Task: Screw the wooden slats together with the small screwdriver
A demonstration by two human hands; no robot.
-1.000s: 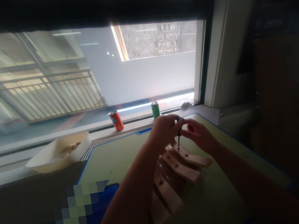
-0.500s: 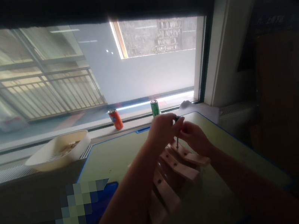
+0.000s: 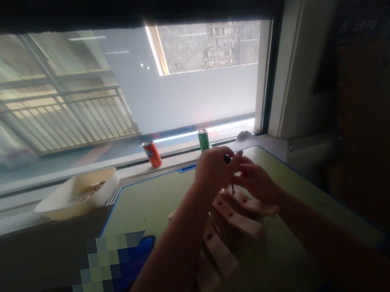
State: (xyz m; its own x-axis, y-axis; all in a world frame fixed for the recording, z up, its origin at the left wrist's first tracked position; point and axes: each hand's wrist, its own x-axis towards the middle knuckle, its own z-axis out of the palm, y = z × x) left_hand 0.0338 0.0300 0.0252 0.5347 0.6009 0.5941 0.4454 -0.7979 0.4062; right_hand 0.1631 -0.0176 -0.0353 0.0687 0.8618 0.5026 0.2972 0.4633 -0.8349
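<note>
A screwdriver [image 3: 233, 186] stands nearly upright, its dark handle mostly covered by fingers and its thin metal shaft reaching down to a wooden slat. My left hand [image 3: 215, 166] is closed around the handle from the left. From the right, my right hand [image 3: 257, 180] has its bent fingers at the screwdriver just below; its exact contact is partly hidden. The shaft tip meets the farthest angled wooden slat [image 3: 260, 207], at one of its holes. Nearer me lie more slats of the same kind, including one wooden slat [image 3: 242, 225] with two dark holes. My left forearm hides part of the wooden assembly.
The green tabletop [image 3: 158, 196] has a blue edge. A lit phone or tablet screen [image 3: 138, 256] lies left of my forearm. On the sill stand a cream basin [image 3: 56, 205] with small pieces in it, an orange can [image 3: 152, 154] and a green can [image 3: 203, 139]. Cardboard [image 3: 378, 112] stands at right.
The fingers of my right hand have loosened and spread slightly beside the screwdriver. My left grip has turned a little, showing more dark handle. The view has shifted slightly.
</note>
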